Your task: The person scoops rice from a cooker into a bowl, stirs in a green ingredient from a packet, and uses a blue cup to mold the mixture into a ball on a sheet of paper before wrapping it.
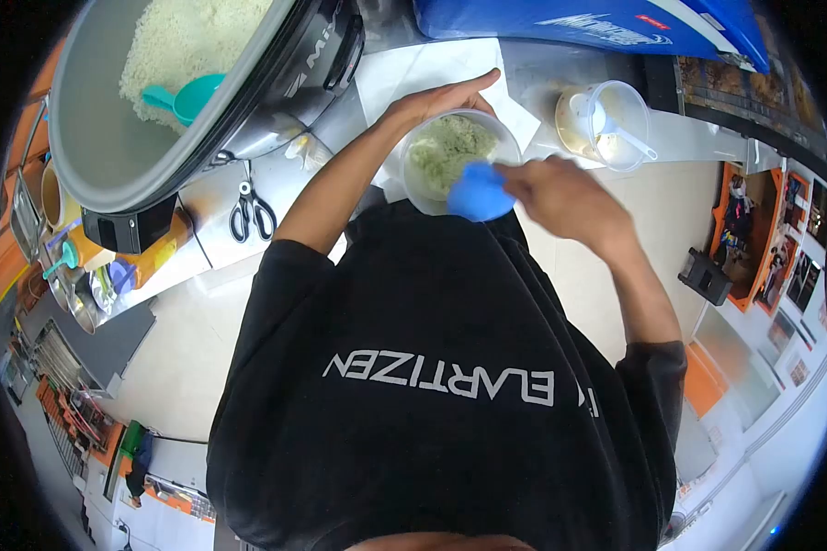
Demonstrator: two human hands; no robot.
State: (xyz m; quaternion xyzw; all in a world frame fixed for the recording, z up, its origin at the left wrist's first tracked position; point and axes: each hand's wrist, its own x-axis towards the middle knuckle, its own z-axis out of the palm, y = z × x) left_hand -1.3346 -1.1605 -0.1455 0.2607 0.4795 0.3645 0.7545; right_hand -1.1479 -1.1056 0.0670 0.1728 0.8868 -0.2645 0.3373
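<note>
A round translucent tub [415, 184] holding a pale green, crumbly mass [452, 147] is close against the front of my black shirt. My left hand [441, 99] curls around its far side and grips it. My right hand [570, 202], smeared by motion, is closed on the handle of a blue scoop [481, 193]. The scoop's bowl overlaps the near right rim of the tub, and its exact shape is blurred. Under the tub and my left hand lies a white paper sheet [390, 78] on the metal counter.
At left stands a large pot of white rice [188, 41] with a teal scoop [193, 96] in it. Black scissors [251, 209] lie beside it. To the right is a clear tub [627, 106] with a white utensil [629, 138]. A blue box [560, 23] sits behind.
</note>
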